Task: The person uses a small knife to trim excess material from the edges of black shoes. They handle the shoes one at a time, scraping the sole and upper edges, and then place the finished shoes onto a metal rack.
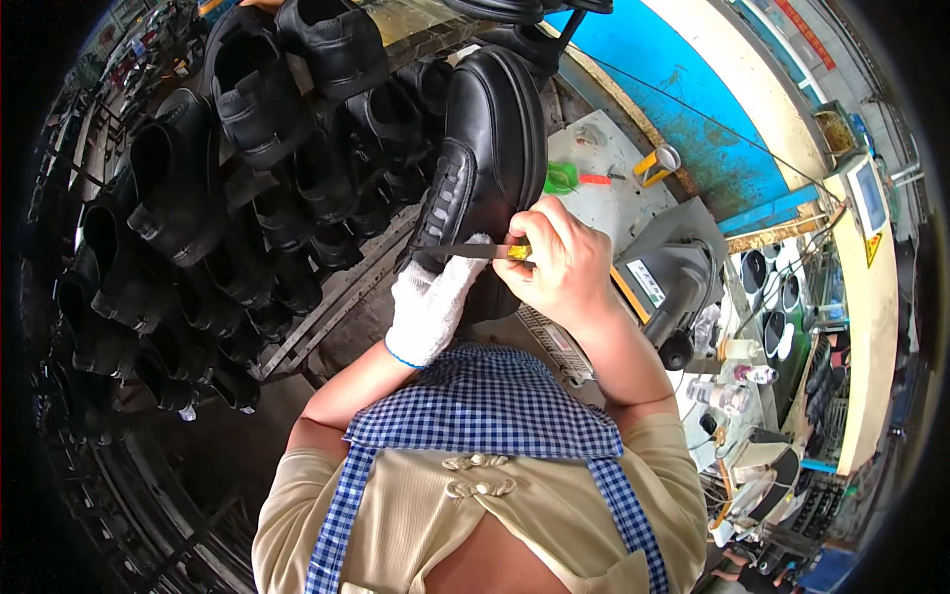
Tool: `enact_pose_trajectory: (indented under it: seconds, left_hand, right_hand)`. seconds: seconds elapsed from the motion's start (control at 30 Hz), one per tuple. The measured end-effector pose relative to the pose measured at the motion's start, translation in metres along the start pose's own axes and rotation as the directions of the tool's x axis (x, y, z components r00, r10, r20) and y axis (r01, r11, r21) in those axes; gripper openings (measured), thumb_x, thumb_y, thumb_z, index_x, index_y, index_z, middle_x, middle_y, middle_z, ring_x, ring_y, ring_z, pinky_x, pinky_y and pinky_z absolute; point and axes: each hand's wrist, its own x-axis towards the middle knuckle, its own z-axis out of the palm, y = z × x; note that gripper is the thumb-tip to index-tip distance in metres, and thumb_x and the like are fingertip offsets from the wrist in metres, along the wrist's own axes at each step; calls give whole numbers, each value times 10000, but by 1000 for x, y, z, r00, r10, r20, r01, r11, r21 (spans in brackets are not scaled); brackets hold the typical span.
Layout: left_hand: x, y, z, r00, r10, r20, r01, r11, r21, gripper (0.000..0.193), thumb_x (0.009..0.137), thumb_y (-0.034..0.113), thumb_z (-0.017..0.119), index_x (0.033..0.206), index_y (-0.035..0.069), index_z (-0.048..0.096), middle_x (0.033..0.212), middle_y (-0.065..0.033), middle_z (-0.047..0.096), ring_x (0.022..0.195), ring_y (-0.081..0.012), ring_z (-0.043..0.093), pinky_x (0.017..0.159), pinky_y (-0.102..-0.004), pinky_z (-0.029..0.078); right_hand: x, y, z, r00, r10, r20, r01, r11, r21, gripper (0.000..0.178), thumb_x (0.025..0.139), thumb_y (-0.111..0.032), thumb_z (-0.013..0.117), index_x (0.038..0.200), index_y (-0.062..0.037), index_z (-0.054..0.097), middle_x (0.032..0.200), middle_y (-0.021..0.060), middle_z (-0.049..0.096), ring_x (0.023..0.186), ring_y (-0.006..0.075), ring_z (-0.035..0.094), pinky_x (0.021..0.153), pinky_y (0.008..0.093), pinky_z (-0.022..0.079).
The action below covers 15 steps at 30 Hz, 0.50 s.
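Note:
A black lace-up shoe (485, 148) stands toe-away in front of me, its sole edge facing right. In a white knit glove, my left hand (427, 315) grips it near the heel end, the fingers partly hidden by the shoe. My bare right hand (564, 259) pinches a knife (470, 251) by its yellow-wrapped grip. The knife's narrow dark blade points left, crossing the gloved thumb and the shoe near its opening. Whether the blade's tip touches the shoe I cannot tell.
Black shoes (252, 104) fill a tiered rack at left. To the right are a white worktop (618, 144) with a yellow cup (656, 165) and a green piece (561, 178), a grey machine part (678, 262), a blue panel (683, 89) and a cream machine frame (871, 327).

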Motion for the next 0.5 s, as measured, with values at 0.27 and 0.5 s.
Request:
enact_pose_trajectory:
  seconds: [0.27,0.5]
  left_hand:
    - [3,-1,-2,997,-72,12,72,997,-33,263,914,132,666,1126,-20,698,1072,-74,700,941,-141,633,854,-274,492]
    - [7,5,2,985,-172,33,174,952,-253,328,929,124,657,1236,11,639,1106,-64,694,1006,-151,644,904,-295,509]
  right_hand:
    - [-9,11,10,997,-7,-78,14,996,85,264,631,-61,706,788,-110,500,745,21,491,519,187,539,439,320,437]
    - [-16,12,2,1000,-8,17,5,985,170,269,627,-50,715,791,-103,507,755,28,508,522,199,546,454,331,446]
